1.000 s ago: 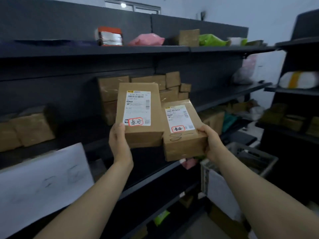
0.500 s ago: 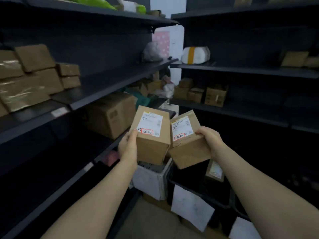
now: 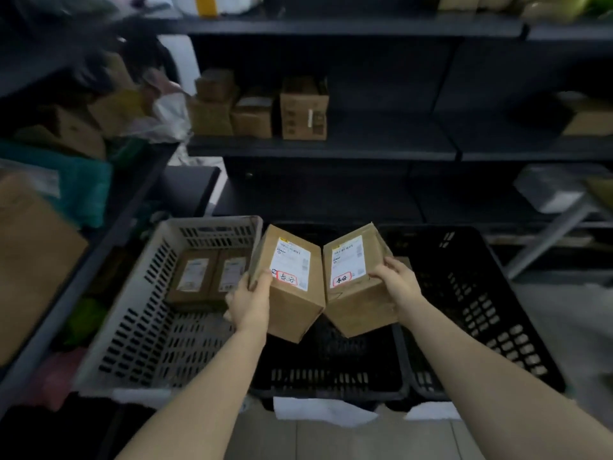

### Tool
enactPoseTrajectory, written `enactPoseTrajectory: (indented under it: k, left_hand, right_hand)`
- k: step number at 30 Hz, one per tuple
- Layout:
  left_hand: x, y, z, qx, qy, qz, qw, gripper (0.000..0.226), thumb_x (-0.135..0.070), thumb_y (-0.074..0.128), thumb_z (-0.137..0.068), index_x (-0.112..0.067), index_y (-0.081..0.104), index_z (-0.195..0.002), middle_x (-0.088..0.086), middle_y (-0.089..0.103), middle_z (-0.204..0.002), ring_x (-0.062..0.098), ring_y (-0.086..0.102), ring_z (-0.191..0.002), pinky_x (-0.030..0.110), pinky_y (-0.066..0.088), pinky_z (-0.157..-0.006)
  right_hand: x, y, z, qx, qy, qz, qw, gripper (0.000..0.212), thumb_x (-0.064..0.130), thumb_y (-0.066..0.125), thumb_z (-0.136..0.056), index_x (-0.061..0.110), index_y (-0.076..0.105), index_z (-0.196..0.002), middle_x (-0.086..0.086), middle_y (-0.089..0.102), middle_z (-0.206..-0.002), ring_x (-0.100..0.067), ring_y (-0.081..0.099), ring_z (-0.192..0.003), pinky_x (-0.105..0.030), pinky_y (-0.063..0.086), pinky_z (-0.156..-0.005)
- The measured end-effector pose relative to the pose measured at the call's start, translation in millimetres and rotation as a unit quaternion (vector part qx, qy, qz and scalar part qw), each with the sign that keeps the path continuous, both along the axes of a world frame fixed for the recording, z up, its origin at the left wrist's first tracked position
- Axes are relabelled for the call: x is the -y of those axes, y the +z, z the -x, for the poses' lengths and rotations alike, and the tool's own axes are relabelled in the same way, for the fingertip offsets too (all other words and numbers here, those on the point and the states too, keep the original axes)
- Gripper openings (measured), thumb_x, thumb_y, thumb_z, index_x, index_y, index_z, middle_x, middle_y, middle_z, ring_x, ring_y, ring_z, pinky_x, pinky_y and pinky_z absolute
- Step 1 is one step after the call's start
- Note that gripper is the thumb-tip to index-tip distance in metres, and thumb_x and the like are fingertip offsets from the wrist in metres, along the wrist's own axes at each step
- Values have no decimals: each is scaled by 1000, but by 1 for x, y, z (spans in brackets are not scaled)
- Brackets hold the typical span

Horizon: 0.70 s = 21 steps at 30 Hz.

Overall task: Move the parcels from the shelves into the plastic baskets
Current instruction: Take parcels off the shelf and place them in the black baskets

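Note:
My left hand (image 3: 249,299) grips a brown cardboard parcel (image 3: 288,303) with a white label. My right hand (image 3: 396,283) grips a second brown labelled parcel (image 3: 356,307). The two parcels touch edge to edge and hang above a black plastic basket (image 3: 331,373) in the middle. A grey plastic basket (image 3: 139,327) on the left holds two labelled parcels (image 3: 209,277) lying flat. Another black basket (image 3: 481,310) stands on the right.
Dark shelves run along the left and the back. Cardboard boxes (image 3: 262,111) sit on the back shelf, and a large box (image 3: 30,260) and bags on the left shelf. White paper tags (image 3: 318,410) hang on the basket fronts. Tiled floor lies below.
The view has swung from the left shelves down to the baskets. Both hands have carried their parcels down over the middle black basket.

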<state>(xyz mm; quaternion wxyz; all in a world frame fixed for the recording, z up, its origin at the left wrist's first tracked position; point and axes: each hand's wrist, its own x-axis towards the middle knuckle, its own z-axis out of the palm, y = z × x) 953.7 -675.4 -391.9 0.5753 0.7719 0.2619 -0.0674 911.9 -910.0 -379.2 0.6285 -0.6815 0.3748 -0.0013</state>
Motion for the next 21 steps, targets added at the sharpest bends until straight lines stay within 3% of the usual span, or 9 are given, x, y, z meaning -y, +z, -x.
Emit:
enactPoseTrajectory:
  k: [3,6,10,13,15,17,19,21]
  left_hand:
    - [21,-41,-21,-46,-19,25,998,72,-62,55,-75,-29,48,-138,10,47,-138,37,36,-127,51,37,-105]
    - [36,-83,-49,-77,-12,95,992,93,-73,54,-57,-29,45,-138,5,51,-135,33,45,-124,51,40,-104]
    - [53,-133,-85,-84,59,178,979,49,-36,52,-95,-20,44,-140,8,54,-131,29,52,-118,43,43,-101]
    - [63,-170,-104,-82,57,140,985,42,-24,44,-100,-22,40,-142,10,56,-131,30,56,-114,49,45,-101]
    - [71,-192,-112,-68,15,70,995,47,-11,42,-99,-23,37,-145,8,51,-136,29,52,-119,46,43,-104]
    - [80,-211,-116,-70,-32,57,995,52,-1,45,-95,-15,36,-145,14,40,-145,32,43,-130,43,37,-109]
    - [85,-232,-118,-83,-106,58,989,62,-5,53,-93,-15,28,-148,16,27,-153,35,32,-138,43,34,-111]
    - [83,-257,-119,-66,-161,50,984,75,-20,65,-89,-35,23,-149,10,36,-148,31,44,-130,44,49,-95]
  right_hand:
    - [18,-36,-19,-13,6,30,999,65,23,66,-85,18,41,-145,0,42,-145,-24,47,-124,-37,42,-98]
    - [33,-70,-44,-42,31,74,996,67,28,68,-83,24,41,-145,-2,44,-145,-24,45,-127,-39,39,-105]
    - [45,-111,-81,-55,103,127,985,77,37,70,-77,31,37,-146,-5,39,-145,-28,39,-131,-47,37,-107]
    - [43,-136,-107,-96,146,192,966,75,40,68,-78,42,33,-145,-3,23,-152,-36,22,-139,-57,26,-111]
    - [35,-150,-122,-116,169,265,942,73,43,66,-80,44,32,-145,-1,15,-157,-37,12,-142,-58,18,-110]
    - [24,-164,-129,-129,187,322,919,75,46,65,-80,42,30,-146,-4,10,-158,-37,8,-143,-58,17,-110]
    - [16,-181,-128,-150,200,357,900,78,50,64,-79,41,27,-147,-6,5,-159,-37,6,-143,-58,17,-111]
    - [13,-197,-124,-158,210,393,881,80,52,64,-79,39,26,-148,-8,2,-158,-37,5,-142,-60,18,-110]
